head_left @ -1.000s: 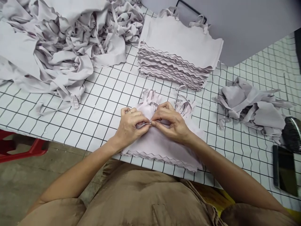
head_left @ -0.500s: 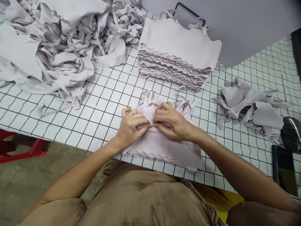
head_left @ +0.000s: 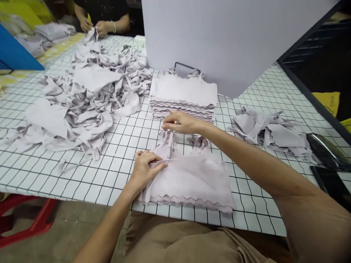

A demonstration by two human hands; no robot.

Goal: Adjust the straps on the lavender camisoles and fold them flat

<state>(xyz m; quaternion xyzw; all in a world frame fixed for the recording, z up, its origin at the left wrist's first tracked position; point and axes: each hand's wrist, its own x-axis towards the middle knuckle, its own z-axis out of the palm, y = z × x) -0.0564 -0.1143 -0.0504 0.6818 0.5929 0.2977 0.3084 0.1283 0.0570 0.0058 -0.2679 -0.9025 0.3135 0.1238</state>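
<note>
A pale pinkish-grey camisole top (head_left: 192,179) lies flat at the table's front edge, its wavy hem towards me and its straps away from me. My left hand (head_left: 146,166) is closed on its upper left edge, with the thumb lying along the cloth. Above the top, my right hand (head_left: 179,122) pinches a shoulder strap (head_left: 170,144) and holds it raised, pulled away from me. The strap's end is hidden under the fingers. On the right side, the other straps (head_left: 201,142) lie bunched.
Behind stands a neat stack of similar tops (head_left: 183,91), near a grey panel (head_left: 205,40). A large loose heap (head_left: 90,87) covers the left; a smaller pile (head_left: 268,128) lies right, near a dark phone (head_left: 330,186). Across the table, a co-worker's hands (head_left: 101,28) handle cloth.
My hands were together at the top's upper middle; now the right has moved up and away with a strap, while the left is at the left edge. The view has tilted up, showing a co-worker.
</note>
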